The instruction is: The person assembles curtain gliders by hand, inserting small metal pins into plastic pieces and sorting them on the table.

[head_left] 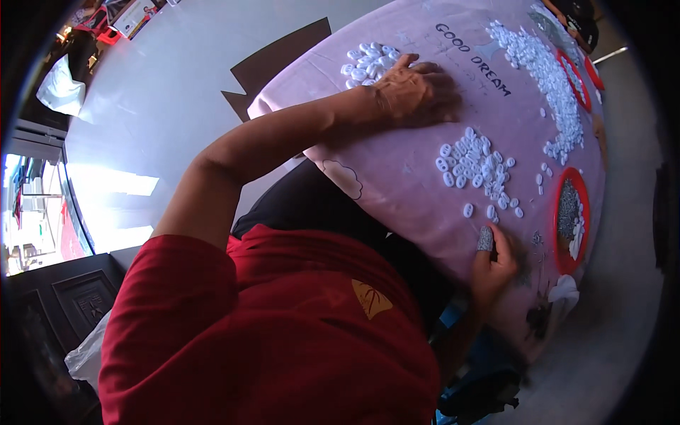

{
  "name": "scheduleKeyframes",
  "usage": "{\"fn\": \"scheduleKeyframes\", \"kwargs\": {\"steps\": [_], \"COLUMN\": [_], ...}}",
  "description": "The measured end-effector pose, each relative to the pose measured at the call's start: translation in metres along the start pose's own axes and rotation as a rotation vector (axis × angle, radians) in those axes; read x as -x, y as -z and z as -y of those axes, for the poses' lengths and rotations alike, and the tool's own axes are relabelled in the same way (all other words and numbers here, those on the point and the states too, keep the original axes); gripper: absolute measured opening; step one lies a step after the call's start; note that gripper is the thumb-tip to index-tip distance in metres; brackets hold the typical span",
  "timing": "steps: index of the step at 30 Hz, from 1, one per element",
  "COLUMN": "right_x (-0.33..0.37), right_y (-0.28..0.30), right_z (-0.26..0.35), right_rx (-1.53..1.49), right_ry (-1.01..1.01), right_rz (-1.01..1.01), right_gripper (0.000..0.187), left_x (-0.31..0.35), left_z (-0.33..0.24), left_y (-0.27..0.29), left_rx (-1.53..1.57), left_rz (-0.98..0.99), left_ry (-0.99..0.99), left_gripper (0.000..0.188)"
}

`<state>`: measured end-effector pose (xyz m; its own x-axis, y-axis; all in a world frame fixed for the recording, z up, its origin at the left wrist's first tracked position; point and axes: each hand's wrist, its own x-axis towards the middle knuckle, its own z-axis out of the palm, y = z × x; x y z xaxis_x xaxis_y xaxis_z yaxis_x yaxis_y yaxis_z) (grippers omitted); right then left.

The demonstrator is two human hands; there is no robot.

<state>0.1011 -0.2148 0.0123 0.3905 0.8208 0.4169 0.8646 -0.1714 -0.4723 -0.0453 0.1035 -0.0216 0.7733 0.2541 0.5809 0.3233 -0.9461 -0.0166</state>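
Note:
My left hand lies palm down on the pink cloth-covered table, its fingers spread, next to a small pile of white oval buckle-like pieces. Some of that pile is hidden behind the hand. Nearer the middle lies a second group of white oval pieces, loosely scattered. Just below it is my right hand, with a grey wrap around one digit. Its thumb and forefinger come together close to a few stray white pieces. Whatever may be between those fingertips is too small to make out.
A long heap of small white pieces runs along the far right. By the right edge stands a red-rimmed tray with grey metal bits and white pieces; another red-rimmed tray is farther back. An open cardboard box sits beyond the table's left edge.

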Motion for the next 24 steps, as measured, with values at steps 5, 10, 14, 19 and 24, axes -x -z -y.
{"fn": "scheduleKeyframes", "kwargs": {"steps": [5,10,14,19,24], "right_x": [-0.003,-0.002,-0.002,-0.002,-0.003], "right_y": [-0.003,-0.003,0.000,-0.003,-0.002], "right_z": [-0.004,-0.001,0.002,0.001,0.001], "right_rx": [0.033,0.001,-0.012,-0.021,-0.010], "right_ry": [0.122,0.055,-0.014,0.021,0.038], "right_rz": [-0.072,-0.043,0.009,-0.043,-0.034], "right_gripper": [0.016,0.018,0.021,0.018,0.018], "left_x": [0.005,0.014,0.024,0.043,0.061], "left_z": [0.019,0.047,0.076,0.127,0.169], "left_y": [0.012,0.023,0.027,0.029,0.031], "left_rx": [0.132,0.158,0.178,0.049,0.300], "left_rz": [0.053,0.080,0.062,-0.029,-0.094], "left_ry": [0.000,0.046,0.144,0.164,0.520], "left_gripper": [0.031,0.031,0.028,0.024,0.025]}}
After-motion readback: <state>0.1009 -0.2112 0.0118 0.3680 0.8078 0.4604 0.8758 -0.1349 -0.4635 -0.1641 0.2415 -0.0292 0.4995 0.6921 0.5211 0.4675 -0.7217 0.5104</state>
